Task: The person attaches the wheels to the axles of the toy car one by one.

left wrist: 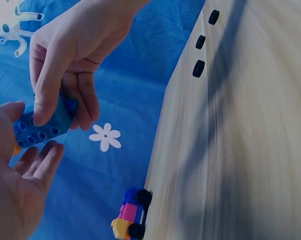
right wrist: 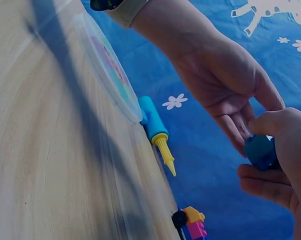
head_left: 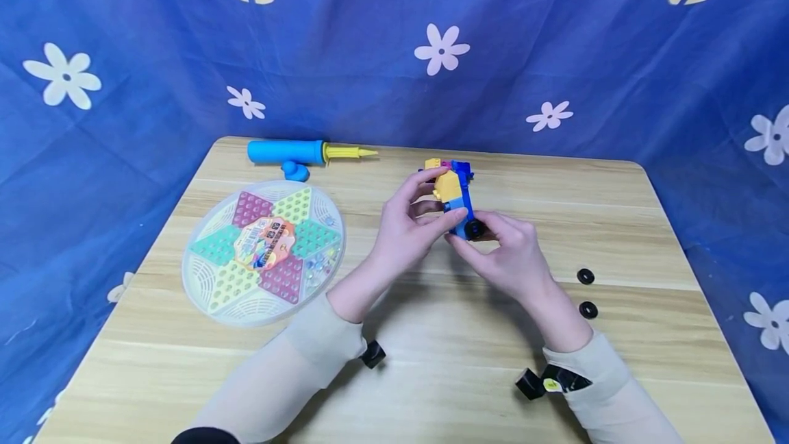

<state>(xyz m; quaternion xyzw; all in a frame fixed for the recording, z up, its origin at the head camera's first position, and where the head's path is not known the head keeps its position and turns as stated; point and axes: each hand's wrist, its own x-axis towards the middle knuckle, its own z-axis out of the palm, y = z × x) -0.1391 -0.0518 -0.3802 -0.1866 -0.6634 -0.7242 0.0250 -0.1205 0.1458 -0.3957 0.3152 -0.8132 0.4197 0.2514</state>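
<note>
Both hands hold a building-block toy car above the back half of the table. It has a yellow block, a light blue block, a dark blue base and a black wheel at its near end. My left hand grips it from the left, thumb along the light blue block. From the right, my right hand pinches the near end by the wheel. Studs of the light blue block show between the hands in the left wrist view. Fingers cover much of the car.
Behind the hands stands another block car in yellow, pink and blue. Black tyres lie to the right. On the left are a round Chinese checkers board, a blue rubber duck and a blue-and-yellow hand pump.
</note>
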